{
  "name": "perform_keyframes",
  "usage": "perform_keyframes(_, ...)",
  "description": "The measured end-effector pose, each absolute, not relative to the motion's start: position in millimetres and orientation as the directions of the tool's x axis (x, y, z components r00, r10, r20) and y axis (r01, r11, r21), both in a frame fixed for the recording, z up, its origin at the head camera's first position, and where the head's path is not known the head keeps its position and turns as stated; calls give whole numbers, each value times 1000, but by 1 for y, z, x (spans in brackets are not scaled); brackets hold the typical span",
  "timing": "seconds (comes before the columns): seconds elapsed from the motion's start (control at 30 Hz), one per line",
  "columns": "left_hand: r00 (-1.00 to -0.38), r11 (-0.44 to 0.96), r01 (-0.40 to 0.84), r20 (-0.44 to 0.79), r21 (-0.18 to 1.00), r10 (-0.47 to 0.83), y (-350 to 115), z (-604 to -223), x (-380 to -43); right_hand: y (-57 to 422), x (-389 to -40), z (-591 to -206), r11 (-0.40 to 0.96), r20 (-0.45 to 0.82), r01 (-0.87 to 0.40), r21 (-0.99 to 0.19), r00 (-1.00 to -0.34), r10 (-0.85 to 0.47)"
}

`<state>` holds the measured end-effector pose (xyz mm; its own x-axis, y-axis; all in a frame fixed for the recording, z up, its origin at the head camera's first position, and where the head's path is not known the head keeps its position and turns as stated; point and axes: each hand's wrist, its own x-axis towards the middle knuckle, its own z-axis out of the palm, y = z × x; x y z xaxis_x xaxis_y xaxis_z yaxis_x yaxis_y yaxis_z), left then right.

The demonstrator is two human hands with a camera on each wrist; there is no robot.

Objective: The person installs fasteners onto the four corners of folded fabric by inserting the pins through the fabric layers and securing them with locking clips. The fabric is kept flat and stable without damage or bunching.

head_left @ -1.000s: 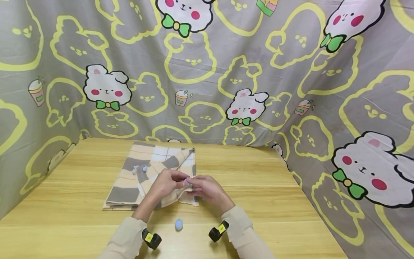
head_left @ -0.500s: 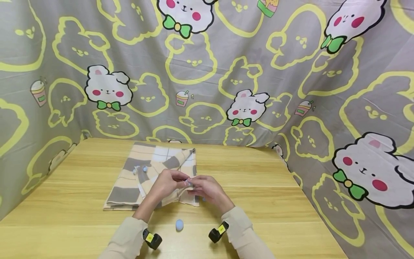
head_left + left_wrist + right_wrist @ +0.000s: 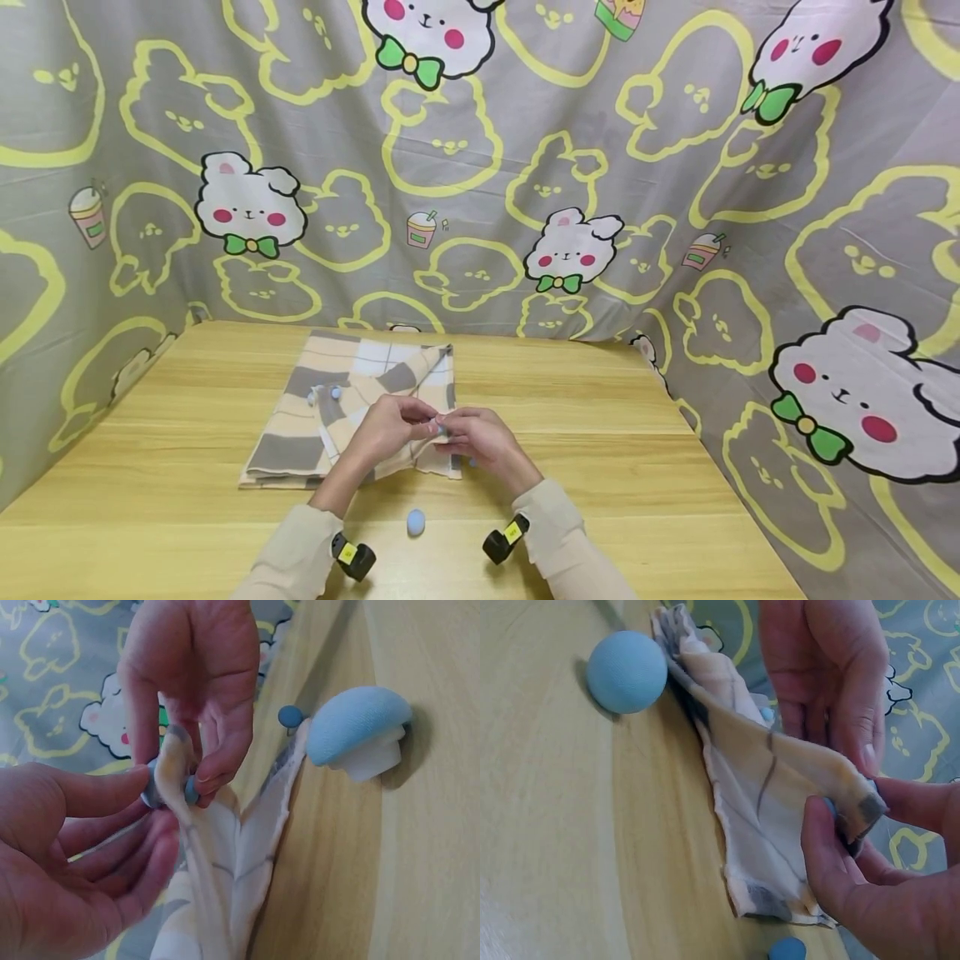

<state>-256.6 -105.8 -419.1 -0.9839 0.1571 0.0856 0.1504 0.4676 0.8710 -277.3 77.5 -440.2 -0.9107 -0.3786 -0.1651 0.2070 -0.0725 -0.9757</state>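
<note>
In the head view a checked beige, grey and white cloth (image 3: pixel 288 454) lies folded on the table. Both hands meet at its raised near-right corner. My left hand (image 3: pixel 386 429) pinches the blue mushroom-shaped clip (image 3: pixel 152 791) on one face of that corner. From the other side my right hand (image 3: pixel 483 437) pinches the cloth corner, with a small blue knob (image 3: pixel 192 791) by its fingertips. Fingers hide most of the clip. Nearer the wrists stands a larger blue mushroom-shaped cap (image 3: pixel 360 727) with a white base. A small blue pin (image 3: pixel 291 716) is by the cloth's edge.
Two more pale blue pieces sit on the cloth's left part, one a round knob (image 3: pixel 335 392). The wooden table (image 3: pixel 570 400) extends around the cloth. A patterned grey curtain (image 3: pixel 465 167) encloses the back and sides.
Both hands stay almost in place at the cloth corner. The blue piece between the fingertips has shifted slightly to the right. The cloth and the loose cap have not moved.
</note>
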Motion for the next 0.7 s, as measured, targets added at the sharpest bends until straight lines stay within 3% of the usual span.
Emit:
perform_keyframes(0.3, -978, 554, 155, 49, 818, 201, -99, -418, -251, 78, -278, -441, -41, -153, 184, -982, -906, -395)
perform_keyframes(0.7, -965, 664, 261, 207, 701, 161, -96, -420, -249, 79, -277, -439, 19, -169, 175, -984, -907, -385)
